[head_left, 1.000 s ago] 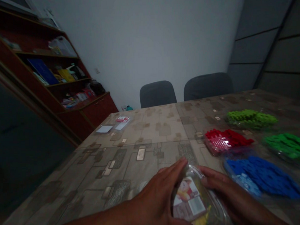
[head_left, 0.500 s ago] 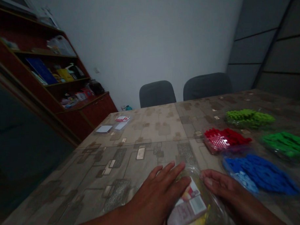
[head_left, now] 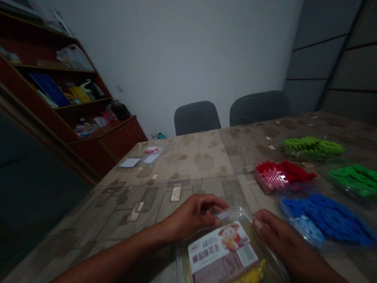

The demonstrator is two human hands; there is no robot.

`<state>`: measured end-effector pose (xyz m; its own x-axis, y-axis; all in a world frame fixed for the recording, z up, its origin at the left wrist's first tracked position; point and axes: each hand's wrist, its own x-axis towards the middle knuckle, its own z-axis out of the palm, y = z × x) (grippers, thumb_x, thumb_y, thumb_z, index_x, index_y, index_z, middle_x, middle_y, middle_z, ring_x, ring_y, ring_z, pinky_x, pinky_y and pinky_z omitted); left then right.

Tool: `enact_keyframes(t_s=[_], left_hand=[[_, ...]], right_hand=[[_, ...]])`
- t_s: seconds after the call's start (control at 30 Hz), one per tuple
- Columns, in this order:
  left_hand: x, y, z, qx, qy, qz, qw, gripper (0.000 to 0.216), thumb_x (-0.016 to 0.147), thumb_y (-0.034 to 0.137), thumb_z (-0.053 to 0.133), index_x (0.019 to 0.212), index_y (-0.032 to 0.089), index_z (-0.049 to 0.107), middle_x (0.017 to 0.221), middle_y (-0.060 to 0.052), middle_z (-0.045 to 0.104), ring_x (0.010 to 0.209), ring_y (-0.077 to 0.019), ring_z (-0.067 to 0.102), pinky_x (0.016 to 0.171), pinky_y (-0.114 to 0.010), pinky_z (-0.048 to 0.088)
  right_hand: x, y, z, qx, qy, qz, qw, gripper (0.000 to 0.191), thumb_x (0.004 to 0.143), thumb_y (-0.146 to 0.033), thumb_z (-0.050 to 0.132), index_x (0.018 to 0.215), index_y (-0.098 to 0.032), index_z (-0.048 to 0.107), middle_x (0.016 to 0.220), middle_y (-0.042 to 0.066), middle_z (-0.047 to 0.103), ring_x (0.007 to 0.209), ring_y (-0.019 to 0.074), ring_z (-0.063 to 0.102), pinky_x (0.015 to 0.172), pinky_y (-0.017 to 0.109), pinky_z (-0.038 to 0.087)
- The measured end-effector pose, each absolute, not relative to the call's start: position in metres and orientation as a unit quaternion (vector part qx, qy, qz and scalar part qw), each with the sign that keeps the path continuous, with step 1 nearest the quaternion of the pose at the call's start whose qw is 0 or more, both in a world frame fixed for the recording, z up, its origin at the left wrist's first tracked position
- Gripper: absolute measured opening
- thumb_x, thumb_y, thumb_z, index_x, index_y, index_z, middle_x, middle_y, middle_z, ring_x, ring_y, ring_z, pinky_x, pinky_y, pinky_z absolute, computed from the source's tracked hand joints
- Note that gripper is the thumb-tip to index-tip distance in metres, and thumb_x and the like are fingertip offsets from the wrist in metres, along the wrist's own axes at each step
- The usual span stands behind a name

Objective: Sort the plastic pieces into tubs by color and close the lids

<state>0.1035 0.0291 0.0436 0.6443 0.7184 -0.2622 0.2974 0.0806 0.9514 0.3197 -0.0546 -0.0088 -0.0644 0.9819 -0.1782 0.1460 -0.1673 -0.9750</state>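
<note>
A clear plastic container [head_left: 234, 218] with a printed label [head_left: 217, 256] and yellow pieces [head_left: 247, 279] inside lies at the table's near edge. My left hand [head_left: 200, 215] has its fingers curled over the far left edge of the container, thumb on the lid. Around the right side, my right hand [head_left: 273, 231] grips the rim with its thumb on top. Whether the lid is fully seated I cannot tell. To the right of my right hand lies an uncovered clear container of blue pieces [head_left: 330, 219], with some light blue ones.
Further right stand clear containers of red pieces [head_left: 282, 173], green pieces [head_left: 359, 179] and lime pieces [head_left: 312, 146]. Labelled clear lids [head_left: 130, 162] rest at the table's far left. Two dark chairs [head_left: 196, 116] stand behind the patterned table [head_left: 117, 218], and a shelf unit [head_left: 109, 140] is at left.
My left hand has slid off the label to the far left edge, its fingers now curled rather than flat, uncovering the label. My right hand stays on the right rim.
</note>
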Motion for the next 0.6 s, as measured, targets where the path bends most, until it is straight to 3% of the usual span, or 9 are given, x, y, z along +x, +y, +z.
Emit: enact_keyframes(t_s=[0.17, 0.4, 0.5, 0.6], left_hand=[[0.109, 0.026, 0.051, 0.701, 0.406, 0.169, 0.561, 0.031, 0.077, 0.017, 0.068, 0.108, 0.013, 0.07, 0.091, -0.004, 0.068, 0.063, -0.0089, 0.045, 0.059, -0.021, 0.034], [0.114, 0.023, 0.048, 0.701, 0.432, 0.142, 0.549, 0.034, 0.076, 0.018, 0.068, 0.11, 0.014, 0.071, 0.072, 0.002, 0.063, 0.057, -0.0086, 0.043, 0.054, -0.02, 0.033], [0.113, 0.022, 0.049, 0.73, 0.418, 0.133, 0.525, 0.035, 0.08, 0.019, 0.066, 0.114, 0.016, 0.07, 0.086, -0.002, 0.07, 0.065, -0.0122, 0.054, 0.059, -0.022, 0.04], [0.115, 0.021, 0.051, 0.759, 0.379, 0.146, 0.509, 0.033, 0.084, 0.018, 0.061, 0.116, 0.016, 0.069, 0.107, -0.007, 0.072, 0.088, -0.0184, 0.064, 0.077, -0.028, 0.047]], right_hand=[[0.321, -0.055, -0.011, -0.56, -0.545, 0.485, 0.394, 0.042, 0.091, -0.061, 0.039, 0.079, -0.023, 0.052, 0.074, 0.0, 0.059, 0.071, 0.0196, 0.057, 0.064, 0.032, 0.041], [0.324, -0.061, -0.026, -0.563, -0.499, 0.521, 0.404, 0.041, 0.087, -0.065, 0.043, 0.083, -0.025, 0.051, 0.072, -0.001, 0.059, 0.069, 0.0193, 0.057, 0.062, 0.029, 0.042], [0.325, -0.062, -0.029, -0.555, -0.471, 0.557, 0.4, 0.042, 0.086, -0.067, 0.044, 0.083, -0.026, 0.051, 0.069, -0.002, 0.057, 0.067, 0.0192, 0.055, 0.061, 0.029, 0.042], [0.324, -0.062, -0.027, -0.561, -0.455, 0.555, 0.413, 0.043, 0.084, -0.067, 0.047, 0.082, -0.025, 0.053, 0.074, -0.001, 0.059, 0.075, 0.0206, 0.057, 0.066, 0.03, 0.044]])
